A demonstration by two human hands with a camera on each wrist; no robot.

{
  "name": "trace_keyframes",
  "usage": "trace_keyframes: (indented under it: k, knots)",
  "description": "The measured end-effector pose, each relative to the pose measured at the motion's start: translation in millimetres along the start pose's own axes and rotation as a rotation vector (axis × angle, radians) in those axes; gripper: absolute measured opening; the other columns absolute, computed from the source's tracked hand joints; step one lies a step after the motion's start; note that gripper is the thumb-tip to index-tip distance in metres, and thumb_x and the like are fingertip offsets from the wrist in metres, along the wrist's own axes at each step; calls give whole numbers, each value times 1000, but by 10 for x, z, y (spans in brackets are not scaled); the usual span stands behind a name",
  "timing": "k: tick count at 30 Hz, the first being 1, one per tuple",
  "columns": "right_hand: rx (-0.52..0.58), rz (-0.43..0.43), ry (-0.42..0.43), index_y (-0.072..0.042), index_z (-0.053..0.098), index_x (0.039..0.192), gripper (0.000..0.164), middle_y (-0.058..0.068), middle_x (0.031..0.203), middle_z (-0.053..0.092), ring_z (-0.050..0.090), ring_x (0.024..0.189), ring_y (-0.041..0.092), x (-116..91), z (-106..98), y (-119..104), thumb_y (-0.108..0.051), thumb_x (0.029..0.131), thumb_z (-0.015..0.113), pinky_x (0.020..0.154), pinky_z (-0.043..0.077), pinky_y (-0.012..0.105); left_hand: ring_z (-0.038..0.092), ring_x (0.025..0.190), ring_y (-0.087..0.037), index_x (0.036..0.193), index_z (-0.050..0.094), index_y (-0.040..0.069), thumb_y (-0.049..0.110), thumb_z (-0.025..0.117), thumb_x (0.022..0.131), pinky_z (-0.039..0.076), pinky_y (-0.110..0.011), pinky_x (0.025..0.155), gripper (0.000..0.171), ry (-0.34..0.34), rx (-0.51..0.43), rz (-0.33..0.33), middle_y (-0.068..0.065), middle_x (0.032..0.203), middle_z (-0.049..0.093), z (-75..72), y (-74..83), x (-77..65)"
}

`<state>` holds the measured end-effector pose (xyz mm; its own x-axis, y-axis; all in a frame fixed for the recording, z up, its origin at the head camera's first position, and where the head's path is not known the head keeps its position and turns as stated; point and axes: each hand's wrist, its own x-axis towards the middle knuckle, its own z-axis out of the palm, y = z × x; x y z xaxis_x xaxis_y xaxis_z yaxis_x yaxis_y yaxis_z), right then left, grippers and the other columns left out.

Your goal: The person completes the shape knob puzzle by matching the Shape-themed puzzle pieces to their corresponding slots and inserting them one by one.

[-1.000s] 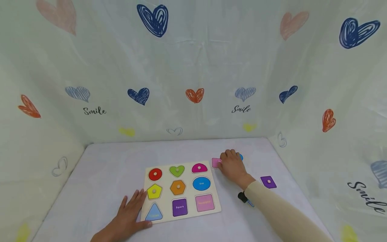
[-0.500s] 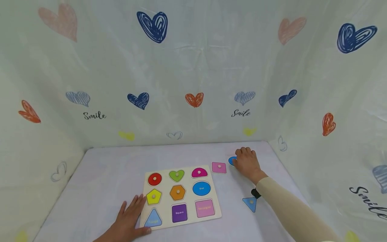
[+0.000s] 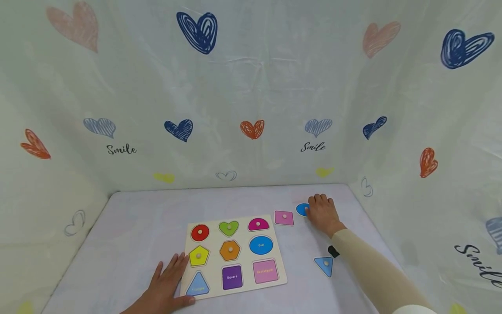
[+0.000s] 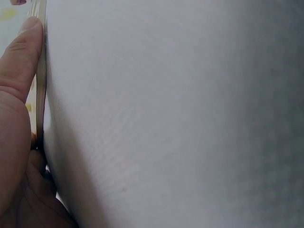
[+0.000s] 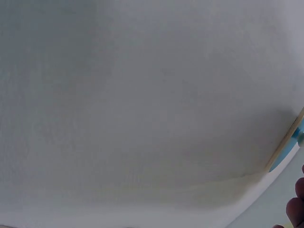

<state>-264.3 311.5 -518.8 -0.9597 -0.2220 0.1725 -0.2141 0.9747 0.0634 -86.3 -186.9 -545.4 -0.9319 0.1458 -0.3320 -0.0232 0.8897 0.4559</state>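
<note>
A white shape-puzzle board (image 3: 213, 235) lies on the white table. My left hand (image 3: 166, 279) rests at its left edge, fingers extended, the thumb over the near corner. Bare recesses marked oval, square, rectangular and triangle show on it; the other shapes have knobs. My right hand (image 3: 324, 214) is at the right end of a blue oval knobbed piece (image 3: 301, 209), fingers bent. In the right wrist view, fingertips (image 5: 297, 209) appear near the oval piece (image 5: 285, 151); whether the knob is pinched is hidden. A pink rectangle piece (image 3: 284, 217) lies between board and oval.
A light-blue triangle piece (image 3: 324, 266) with a knob lies right of the board, near the right sleeve (image 3: 372, 261). A dark strap or small object (image 3: 333, 251) shows under the forearm. Heart-printed cloth walls (image 3: 251, 87) enclose the table's back and sides.
My right hand has moved rightward from beside the rectangle to the oval's right end. Rectangle and triangle are now uncovered; the purple square, visible earlier, is out of sight. The left hand stays.
</note>
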Motion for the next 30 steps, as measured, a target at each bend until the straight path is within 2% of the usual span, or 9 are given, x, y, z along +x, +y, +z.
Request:
trace_keyframes:
  k: [5,12,18,24,30]
  knots:
    - [-35,-3,-10,5,62,119,41,20,110,63,55,104,37,-46,74,49,-30,102,71,92,52,54,7,162,-48,167,28,9,67,91,59,-18,-67,124,138,-12,-7,-3,-19,174,25,12,-2,4]
    - [-16,-28,1,5,62,119,38,19,112,64,55,106,37,-75,147,107,-30,104,68,92,51,54,6,162,-47,168,28,12,67,91,59,-20,-66,123,137,-23,0,-12,-17,174,26,17,13,2]
    - [-29,-44,-18,2,64,121,34,16,112,65,56,107,35,-25,157,81,-27,104,68,94,52,52,4,163,-46,168,26,11,68,90,60,-22,-64,124,138,-22,4,-8,-17,175,24,15,11,7]
    - [-57,-57,-45,4,64,115,30,15,105,65,56,102,33,12,168,28,-22,103,70,91,53,51,4,163,-46,168,26,10,69,90,60,-20,-65,124,138,-23,3,-7,-18,175,24,19,-5,8]
    - [-76,-53,-29,6,64,112,28,16,102,63,55,100,34,51,121,-6,-20,103,67,89,52,50,5,163,-47,168,27,10,71,88,61,-20,-64,124,138,-9,8,4,-18,175,22,6,-13,0]
